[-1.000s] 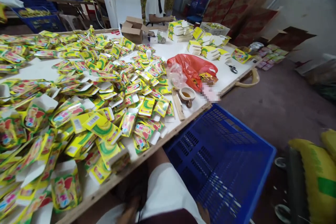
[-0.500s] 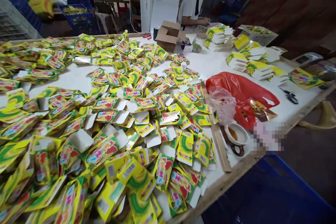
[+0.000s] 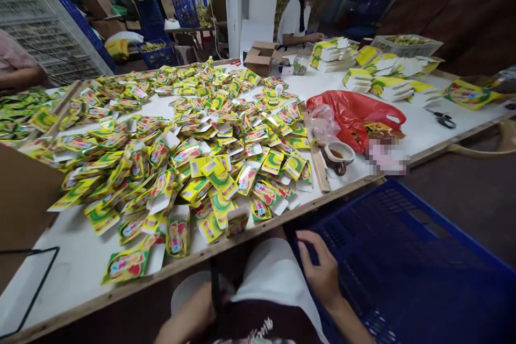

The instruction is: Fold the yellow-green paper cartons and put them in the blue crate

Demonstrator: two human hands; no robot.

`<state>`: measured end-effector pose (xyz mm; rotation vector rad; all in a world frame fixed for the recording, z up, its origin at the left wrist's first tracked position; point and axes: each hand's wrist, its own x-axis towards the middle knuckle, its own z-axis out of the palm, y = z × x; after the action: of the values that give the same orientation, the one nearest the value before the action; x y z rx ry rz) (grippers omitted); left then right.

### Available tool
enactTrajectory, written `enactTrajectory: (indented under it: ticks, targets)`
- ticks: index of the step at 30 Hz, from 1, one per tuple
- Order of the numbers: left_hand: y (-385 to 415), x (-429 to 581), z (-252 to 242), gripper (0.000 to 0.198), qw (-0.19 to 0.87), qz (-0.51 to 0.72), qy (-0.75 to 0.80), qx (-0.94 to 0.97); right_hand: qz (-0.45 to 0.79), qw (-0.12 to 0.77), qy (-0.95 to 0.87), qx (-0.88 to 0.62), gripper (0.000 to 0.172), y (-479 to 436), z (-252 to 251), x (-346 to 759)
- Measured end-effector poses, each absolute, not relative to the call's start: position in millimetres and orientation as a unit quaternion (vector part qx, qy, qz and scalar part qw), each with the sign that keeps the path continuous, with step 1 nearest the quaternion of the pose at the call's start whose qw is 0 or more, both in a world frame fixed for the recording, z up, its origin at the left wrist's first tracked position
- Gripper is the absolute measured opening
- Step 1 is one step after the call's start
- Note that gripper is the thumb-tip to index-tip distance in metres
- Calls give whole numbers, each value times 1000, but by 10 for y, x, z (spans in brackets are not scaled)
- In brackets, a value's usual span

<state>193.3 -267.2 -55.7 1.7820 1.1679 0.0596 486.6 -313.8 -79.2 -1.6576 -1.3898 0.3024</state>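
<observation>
My right hand [image 3: 320, 269] hangs below the table's front edge, beside my leg and over the side of a blue crate [image 3: 419, 258]. Its thumb and forefinger are apart, with nothing between them. My left hand [image 3: 226, 287] is low in my lap, past a dark wrist strap [image 3: 215, 285]; shadow hides its fingers. In front of both lies a wide heap of small yellow and green printed cartons [image 3: 226, 140], many with white flaps open. One carton [image 3: 237, 221] stands at the wooden front edge, and another [image 3: 128, 266] lies nearer the left.
A wooden strip [image 3: 318, 166] bounds the heap on the right. Beyond it are a red plastic bag [image 3: 342, 113], a cup of brown liquid [image 3: 339, 152], scissors [image 3: 443, 119] and stacked flat cartons [image 3: 330, 54]. Left stands a brown cardboard box [image 3: 24, 204]. Other people sit at far tables.
The view has tilted down and swung left. My two hands, lap, the crate and the left cardboard box have come into view. The cartons look unmoved.
</observation>
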Motion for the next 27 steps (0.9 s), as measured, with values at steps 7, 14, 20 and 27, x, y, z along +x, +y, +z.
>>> enactTrajectory:
  ticks: [7, 14, 20, 27]
  targets:
    - [-2480, 1737, 417, 18, 281, 181, 529, 780, 274, 509, -654, -488, 25, -2365, -324, 4186]
    - [-2252, 2213, -189, 22, 269, 400, 450, 752, 265, 513, -663, -477, 20, -2239, -439, 4131]
    - [-2127, 2190, -418, 28, 258, 400, 419, 773, 292, 491, -698, -431, 17, -2121, -339, 4085]
    - [-2071, 2316, -407, 24, 319, 496, 433, 681, 283, 545, -646, -455, 19, -2025, -376, 4022]
